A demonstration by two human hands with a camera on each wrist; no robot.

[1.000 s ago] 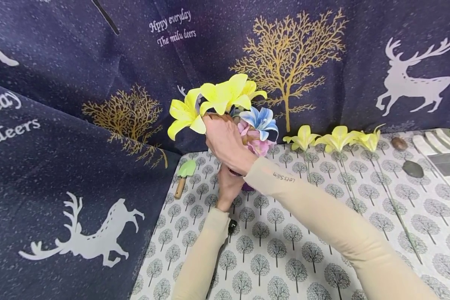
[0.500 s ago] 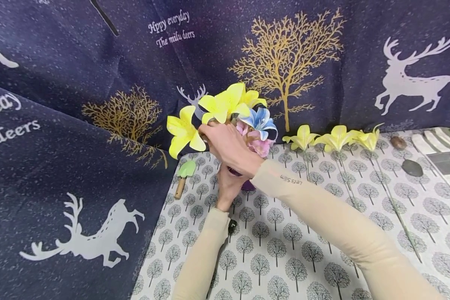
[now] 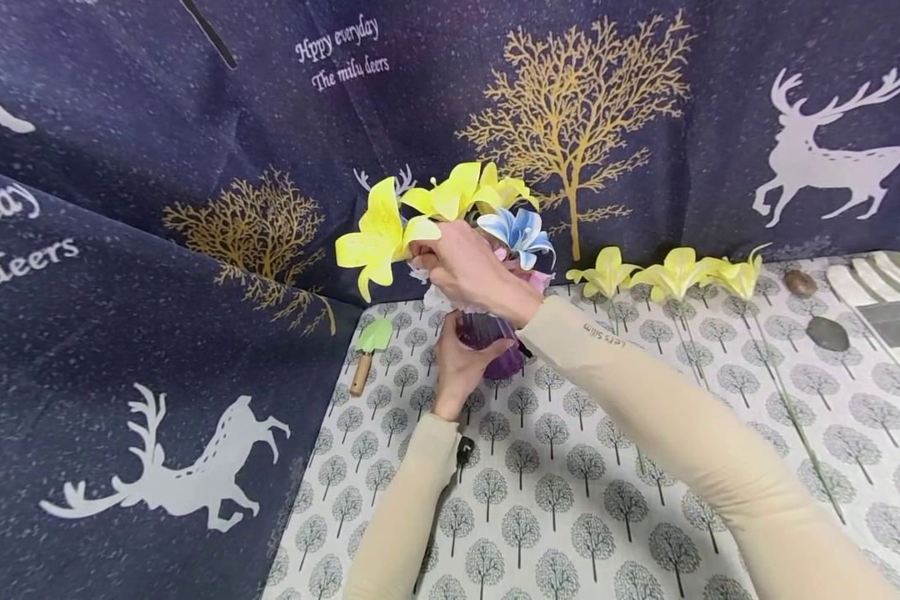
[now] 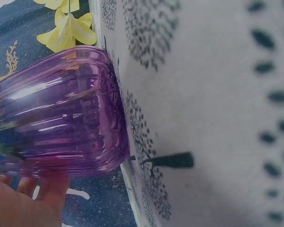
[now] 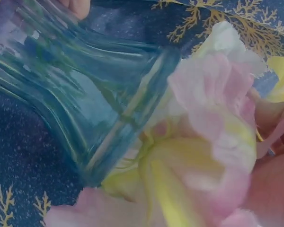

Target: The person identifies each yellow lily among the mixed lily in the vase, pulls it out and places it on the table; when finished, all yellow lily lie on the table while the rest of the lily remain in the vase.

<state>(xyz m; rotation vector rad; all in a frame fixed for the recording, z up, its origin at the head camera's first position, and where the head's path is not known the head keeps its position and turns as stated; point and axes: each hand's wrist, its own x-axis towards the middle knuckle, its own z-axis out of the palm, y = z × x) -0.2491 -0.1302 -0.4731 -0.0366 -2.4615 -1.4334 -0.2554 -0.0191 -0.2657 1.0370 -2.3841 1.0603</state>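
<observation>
My left hand [image 3: 459, 367] grips a ribbed glass vase [image 3: 504, 360], whose purple base stands out in the left wrist view. The right wrist view shows its flared blue-green mouth. Above the vase, my right hand [image 3: 471, 268] pinches a yellow lily [image 3: 375, 242] just below its bloom; the stem is hidden. Other yellow lilies [image 3: 450, 193], a blue lily [image 3: 521, 235] and pink flowers [image 5: 210, 94] crowd around the right hand over the vase mouth. Pale petals press near my right fingers in the right wrist view.
A green trowel [image 3: 366, 354] with a wooden handle lies left of the vase. To the right lie several long-stemmed yellow lilies [image 3: 675, 273], a brown stone [image 3: 799, 283], a dark grey stone [image 3: 827, 334] and a striped white-and-grey item [image 3: 881, 279]. Patterned fabric walls enclose the back and left.
The pinched yellow lily dipped to the left, then rose and turned toward the vase. My right hand shifted slightly right and up, uncovering more of the vase. My left hand stays on it.
</observation>
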